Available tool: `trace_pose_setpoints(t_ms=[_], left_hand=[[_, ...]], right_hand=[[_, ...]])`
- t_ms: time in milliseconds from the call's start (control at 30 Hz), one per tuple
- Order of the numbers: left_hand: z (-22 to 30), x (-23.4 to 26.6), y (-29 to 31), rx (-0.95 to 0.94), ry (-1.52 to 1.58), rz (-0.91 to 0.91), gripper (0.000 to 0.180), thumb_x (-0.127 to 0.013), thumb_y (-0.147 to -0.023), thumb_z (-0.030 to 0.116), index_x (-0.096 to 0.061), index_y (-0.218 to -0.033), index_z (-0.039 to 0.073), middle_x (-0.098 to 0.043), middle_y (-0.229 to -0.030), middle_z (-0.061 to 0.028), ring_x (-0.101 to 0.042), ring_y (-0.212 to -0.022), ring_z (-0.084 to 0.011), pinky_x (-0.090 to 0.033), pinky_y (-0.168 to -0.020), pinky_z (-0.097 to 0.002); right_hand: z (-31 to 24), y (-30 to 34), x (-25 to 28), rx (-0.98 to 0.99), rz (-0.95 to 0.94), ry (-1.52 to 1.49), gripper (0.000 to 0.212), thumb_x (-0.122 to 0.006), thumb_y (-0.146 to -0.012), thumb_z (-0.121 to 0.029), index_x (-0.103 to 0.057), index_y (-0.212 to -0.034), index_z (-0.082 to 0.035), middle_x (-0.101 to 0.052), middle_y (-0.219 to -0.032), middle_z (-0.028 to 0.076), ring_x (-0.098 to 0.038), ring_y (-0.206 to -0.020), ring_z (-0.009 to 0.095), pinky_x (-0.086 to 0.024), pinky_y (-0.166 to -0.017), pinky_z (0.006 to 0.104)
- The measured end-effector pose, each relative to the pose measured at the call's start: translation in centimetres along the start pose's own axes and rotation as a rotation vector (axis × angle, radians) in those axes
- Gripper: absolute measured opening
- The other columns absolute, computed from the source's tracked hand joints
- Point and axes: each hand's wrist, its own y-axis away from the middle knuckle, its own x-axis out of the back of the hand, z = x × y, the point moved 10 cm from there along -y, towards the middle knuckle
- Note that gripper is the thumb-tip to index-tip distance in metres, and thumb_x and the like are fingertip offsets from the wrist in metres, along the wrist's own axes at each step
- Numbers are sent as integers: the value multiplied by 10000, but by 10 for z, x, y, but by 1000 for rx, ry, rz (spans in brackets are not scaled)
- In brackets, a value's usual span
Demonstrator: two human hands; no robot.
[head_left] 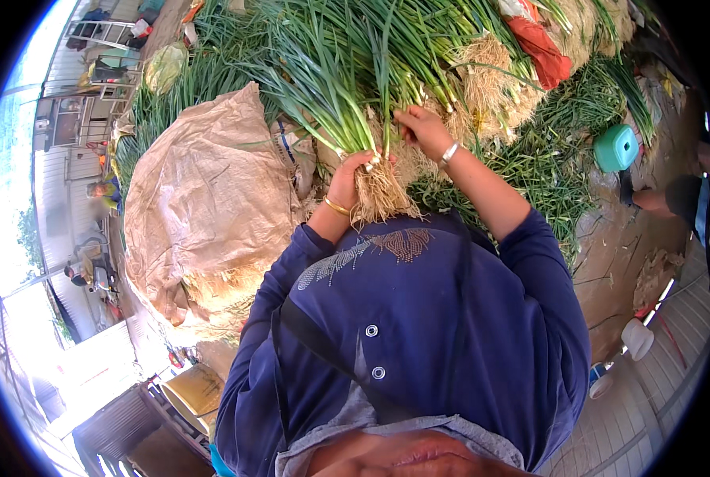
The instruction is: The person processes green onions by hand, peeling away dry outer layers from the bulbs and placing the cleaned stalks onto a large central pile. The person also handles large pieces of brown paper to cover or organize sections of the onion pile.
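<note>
My left hand (345, 184) is closed around the lower stalks of a bunch of green onions (356, 127), just in front of my chest. The bunch's pale roots (383, 192) hang below that hand, and its green leaves point away from me. To the right of the bunch, my right hand (426, 131) has its fingers curled in a pinch close to a stalk. What lies between those fingertips, if anything, is too small to make out. Beyond both hands spreads a large pile of green onions (418, 48), with a clump of roots (486, 75) showing at its right.
A tan sack sheet (212, 183) covers a heap at my left. Loose green leaves (557, 131) litter the floor at right, near a turquoise plastic container (615, 149) and another person's leg (657, 200). A red cloth (541, 52) lies on the pile. Another person (104, 191) is far left.
</note>
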Motion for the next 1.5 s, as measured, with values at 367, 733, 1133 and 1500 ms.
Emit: trace_pose_setpoints(t_ms=[367,733,1133,1500], left_hand=[[9,-19,10,37,362,-165,300,-543,-832,280,-557,-1019,46,-548,-987,-160,-531,-807,-249,-470,-693,-382],[11,32,-1,29,-102,73,381,-526,-842,197,-516,-1108,-76,-599,-1066,-248,-595,-989,-356,-481,-883,-417],[23,5,13,-86,-119,79,252,-505,-859,233,-570,-914,-4,-646,-896,-189,-634,-757,-242,-524,-697,-333],[19,-18,12,-76,-37,12,257,-499,-848,264,-543,-917,21,-612,-852,-164,-580,-674,-232,-496,-619,-322]], right_hand=[[55,92,154,37,556,-799,245,-460,-955,-271,-502,-966,-30,-613,-948,108,-542,-645,126,-494,-550,256],[-52,-14,-28,249,264,693,356,-687,-704,-223,-572,-969,-16,-631,-872,156,-607,-772,290,-479,-705,380],[18,-1,-42,-47,142,-368,215,-597,-880,-276,-453,-876,-116,-434,-566,-3,-405,-426,122,-344,-386,273],[5,8,-33,136,225,-359,263,-477,-941,-349,-512,-851,-105,-443,-560,-6,-407,-440,109,-333,-402,265]])
